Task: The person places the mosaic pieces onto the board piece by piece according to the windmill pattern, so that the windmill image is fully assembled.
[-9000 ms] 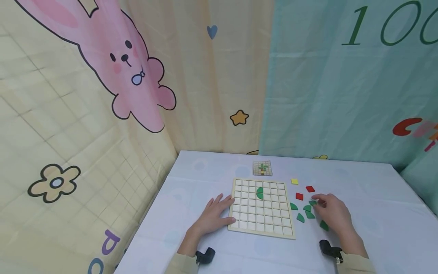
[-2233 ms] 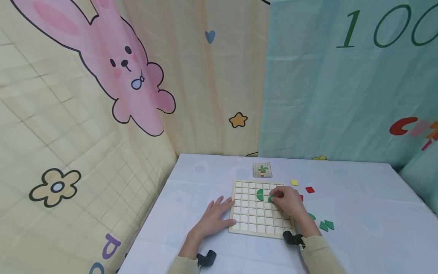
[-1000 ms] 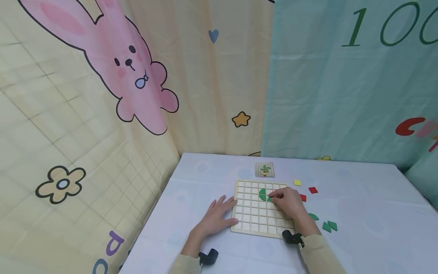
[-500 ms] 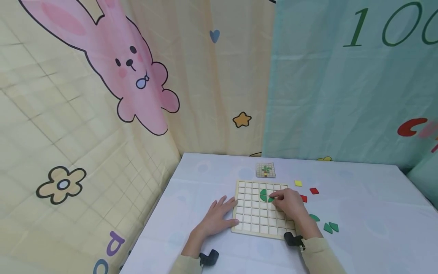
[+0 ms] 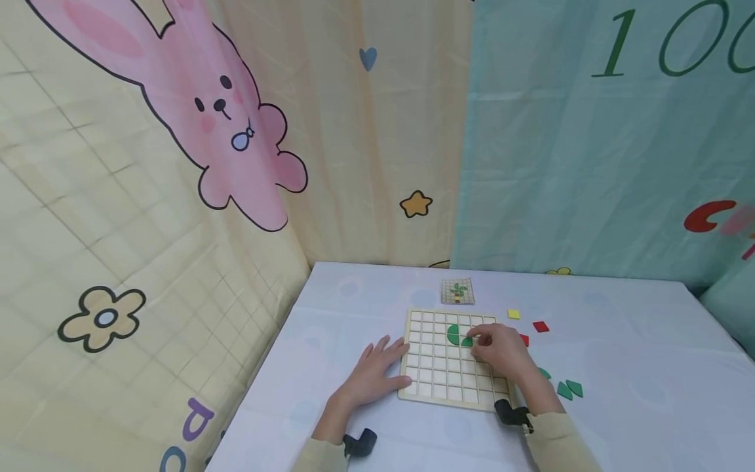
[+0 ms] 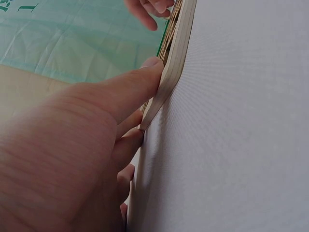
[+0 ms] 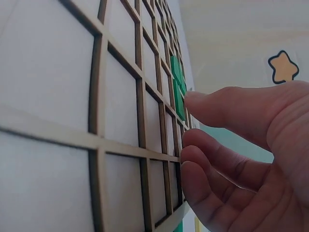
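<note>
A wooden grid board (image 5: 433, 380) lies on the table. My left hand (image 5: 377, 370) rests spread at its left edge; in the left wrist view the thumb (image 6: 140, 79) lies against the rim. Two green quarter-circle pieces (image 5: 453, 335) sit together in the grid as a half disc. To their lower right lies another green quarter-circle piece (image 5: 466, 341). My right hand (image 5: 504, 351) is just beside that piece, fingers loosely bent. In the right wrist view, the thumb (image 7: 217, 104) is right by the green pieces (image 7: 178, 96), with a gap between thumb and forefinger and nothing held.
Behind the board lies a small pattern card (image 5: 457, 292). A yellow square (image 5: 514, 314) and a red piece (image 5: 541, 326) are at the right, with another red piece (image 5: 525, 339) partly behind my right hand. Several loose green pieces (image 5: 574, 388) lie near my right forearm.
My right hand has come from the loose pieces to the board, where a third green quarter-circle now lies. In the last half second its fingers moved slightly right, off that piece. My left hand stayed.
</note>
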Action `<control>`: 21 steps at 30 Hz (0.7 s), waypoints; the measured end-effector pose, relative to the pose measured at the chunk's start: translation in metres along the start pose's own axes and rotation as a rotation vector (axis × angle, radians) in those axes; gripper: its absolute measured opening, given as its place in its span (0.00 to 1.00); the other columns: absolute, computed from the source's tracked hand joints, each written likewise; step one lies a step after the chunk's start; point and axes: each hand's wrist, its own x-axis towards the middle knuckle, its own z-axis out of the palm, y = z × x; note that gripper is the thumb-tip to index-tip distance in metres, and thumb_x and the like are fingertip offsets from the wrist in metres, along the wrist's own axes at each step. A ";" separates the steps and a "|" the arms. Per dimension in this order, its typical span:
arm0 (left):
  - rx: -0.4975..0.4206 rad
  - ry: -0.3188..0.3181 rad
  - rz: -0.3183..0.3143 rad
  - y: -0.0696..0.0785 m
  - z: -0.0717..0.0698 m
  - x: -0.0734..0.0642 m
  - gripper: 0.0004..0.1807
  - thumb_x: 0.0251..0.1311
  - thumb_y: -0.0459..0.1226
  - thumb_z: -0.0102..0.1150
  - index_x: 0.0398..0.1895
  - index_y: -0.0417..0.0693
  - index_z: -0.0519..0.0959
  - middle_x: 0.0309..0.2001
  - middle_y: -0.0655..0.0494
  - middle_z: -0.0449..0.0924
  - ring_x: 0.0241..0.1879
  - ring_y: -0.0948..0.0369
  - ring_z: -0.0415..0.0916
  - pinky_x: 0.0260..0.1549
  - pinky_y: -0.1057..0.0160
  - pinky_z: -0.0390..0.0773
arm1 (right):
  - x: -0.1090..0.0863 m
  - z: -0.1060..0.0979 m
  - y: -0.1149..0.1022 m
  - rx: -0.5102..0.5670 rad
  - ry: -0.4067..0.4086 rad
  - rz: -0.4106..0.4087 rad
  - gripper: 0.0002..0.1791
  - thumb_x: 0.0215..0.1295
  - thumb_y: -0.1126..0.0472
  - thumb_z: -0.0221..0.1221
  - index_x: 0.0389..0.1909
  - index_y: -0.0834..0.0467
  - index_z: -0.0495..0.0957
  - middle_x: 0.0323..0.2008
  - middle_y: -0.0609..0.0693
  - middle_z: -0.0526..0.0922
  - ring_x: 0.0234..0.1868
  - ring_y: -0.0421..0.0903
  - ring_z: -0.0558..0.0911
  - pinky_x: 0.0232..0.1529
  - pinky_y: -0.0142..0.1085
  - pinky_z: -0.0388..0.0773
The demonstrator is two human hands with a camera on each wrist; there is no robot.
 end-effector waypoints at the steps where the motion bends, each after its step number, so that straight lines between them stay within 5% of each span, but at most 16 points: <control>1: -0.003 0.002 0.002 0.000 0.000 0.000 0.40 0.64 0.60 0.58 0.77 0.59 0.63 0.77 0.64 0.57 0.79 0.53 0.40 0.75 0.43 0.39 | -0.001 -0.001 0.000 -0.002 0.002 -0.001 0.16 0.60 0.63 0.69 0.50 0.53 0.86 0.34 0.48 0.79 0.37 0.49 0.75 0.34 0.38 0.77; 21: -0.010 -0.004 0.001 0.002 -0.004 -0.001 0.40 0.64 0.59 0.59 0.77 0.58 0.64 0.77 0.63 0.57 0.79 0.53 0.40 0.75 0.44 0.38 | -0.022 -0.025 0.008 -0.081 0.029 -0.005 0.17 0.60 0.63 0.69 0.51 0.56 0.85 0.40 0.50 0.82 0.41 0.49 0.78 0.41 0.44 0.81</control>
